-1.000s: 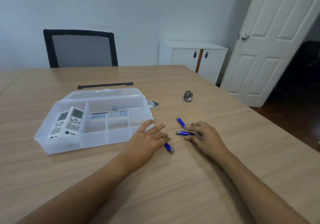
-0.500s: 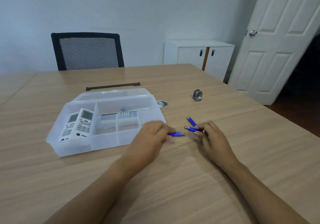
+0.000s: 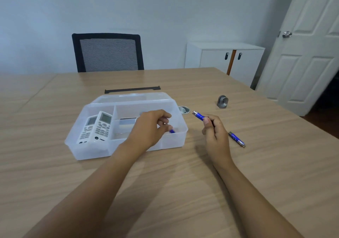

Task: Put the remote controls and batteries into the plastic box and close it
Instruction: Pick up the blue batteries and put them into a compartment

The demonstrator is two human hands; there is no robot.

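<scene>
1. Carrying a blue battery [image 3: 172, 131], the left hand [image 3: 149, 128] has moved from the bare table [image 3: 165, 191] to above the right-hand compartments of the plastic box [image 3: 102, 151] — half a second ago it was only pinching that battery just right of the box.
2. Its fingers are curled shut around the battery; only the tip shows below them.
3. The right hand [image 3: 215, 135] has lifted a second battery [image 3: 198, 115] clear of the table, gripped in closed fingers and pointing far-left toward the box.
4. A third battery [image 3: 236, 139] lies on the table just right of that hand.
5. Both remote controls [image 3: 98, 127] lie side by side in the box's left compartment — that part looks done.
6. Likely remaining: three batteries in, then the lid [image 3: 128, 97], lying open behind the box, shut.
</scene>
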